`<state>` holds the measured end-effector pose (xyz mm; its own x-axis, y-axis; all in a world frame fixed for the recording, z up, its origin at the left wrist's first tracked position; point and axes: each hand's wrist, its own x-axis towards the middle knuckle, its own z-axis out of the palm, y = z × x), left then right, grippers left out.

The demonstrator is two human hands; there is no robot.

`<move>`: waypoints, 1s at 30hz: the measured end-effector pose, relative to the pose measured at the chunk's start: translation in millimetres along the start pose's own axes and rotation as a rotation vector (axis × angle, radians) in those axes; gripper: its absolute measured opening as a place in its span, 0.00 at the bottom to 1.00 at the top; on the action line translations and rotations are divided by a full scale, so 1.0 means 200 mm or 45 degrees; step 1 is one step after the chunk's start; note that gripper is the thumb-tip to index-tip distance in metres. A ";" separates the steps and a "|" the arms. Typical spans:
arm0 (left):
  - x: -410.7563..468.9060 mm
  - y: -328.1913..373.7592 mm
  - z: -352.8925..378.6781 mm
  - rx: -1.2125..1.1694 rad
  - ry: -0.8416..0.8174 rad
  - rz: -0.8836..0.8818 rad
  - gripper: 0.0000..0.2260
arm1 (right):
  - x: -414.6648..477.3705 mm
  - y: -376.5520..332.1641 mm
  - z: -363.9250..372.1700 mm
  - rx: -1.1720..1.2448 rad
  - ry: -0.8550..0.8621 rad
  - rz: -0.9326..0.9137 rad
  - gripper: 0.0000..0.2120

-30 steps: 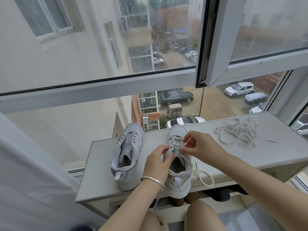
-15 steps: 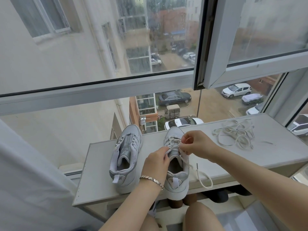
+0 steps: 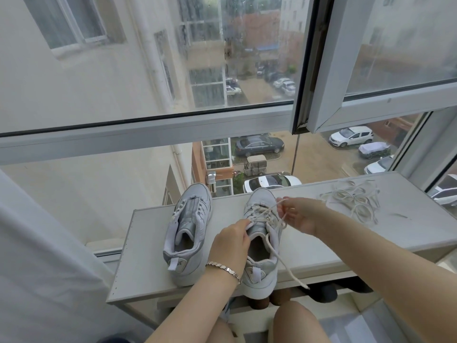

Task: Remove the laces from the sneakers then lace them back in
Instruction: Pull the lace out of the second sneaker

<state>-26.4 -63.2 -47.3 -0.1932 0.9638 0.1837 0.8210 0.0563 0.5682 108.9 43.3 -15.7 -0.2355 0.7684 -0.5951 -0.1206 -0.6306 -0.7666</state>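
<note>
The laced sneaker [image 3: 258, 230] on the counter [image 3: 321, 241] is gripped at its tongue by the left hand [image 3: 230, 241], while its lace [image 3: 262, 214] is pinched by the right hand [image 3: 301, 216] beside the far eyelets. The unlaced sneaker [image 3: 188, 233] is stood just left; a loose lace [image 3: 356, 204] is heaped far right

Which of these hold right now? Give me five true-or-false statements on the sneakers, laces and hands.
The left sneaker has no lace in its eyelets. True.
The right hand pinches the lace threaded in the right sneaker. True.
The left hand rests on the left sneaker. False: it grips the right sneaker near its tongue.
The loose lace hangs off the shelf. False: it lies piled on the shelf, right of both sneakers.
Both sneakers lie on their sides. False: both stand upright.
</note>
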 end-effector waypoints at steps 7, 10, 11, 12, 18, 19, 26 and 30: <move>0.00 -0.02 -0.01 -0.005 0.015 -0.030 0.15 | 0.04 -0.08 -0.11 -1.100 0.119 -0.533 0.10; 0.01 0.00 0.00 0.001 0.033 -0.005 0.15 | 0.06 -0.11 -0.10 -0.292 -0.024 -0.276 0.07; 0.02 0.01 0.00 -0.001 0.034 -0.014 0.15 | 0.05 -0.10 -0.07 -0.044 -0.067 -0.113 0.05; 0.02 0.00 0.00 -0.005 0.034 -0.033 0.14 | 0.05 -0.09 -0.06 0.045 -0.115 0.006 0.04; -0.01 -0.04 -0.03 -0.045 0.036 -0.070 0.13 | 0.04 -0.09 -0.21 -1.494 0.196 -0.648 0.12; -0.01 -0.03 -0.03 -0.043 0.028 -0.056 0.14 | 0.05 -0.10 -0.22 -1.425 0.279 -0.726 0.13; -0.02 -0.03 -0.02 -0.053 0.039 -0.098 0.13 | 0.05 -0.11 -0.15 -0.012 -0.165 0.115 0.20; -0.04 -0.05 -0.02 -0.062 0.057 -0.102 0.13 | 0.08 -0.10 -0.29 -1.397 0.457 -0.628 0.18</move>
<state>-35.2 -72.5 -50.4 -0.2818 0.9440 0.1713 0.7750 0.1187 0.6208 162.6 75.1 -22.9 -0.0976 0.9913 -0.0878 0.7846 0.0224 -0.6197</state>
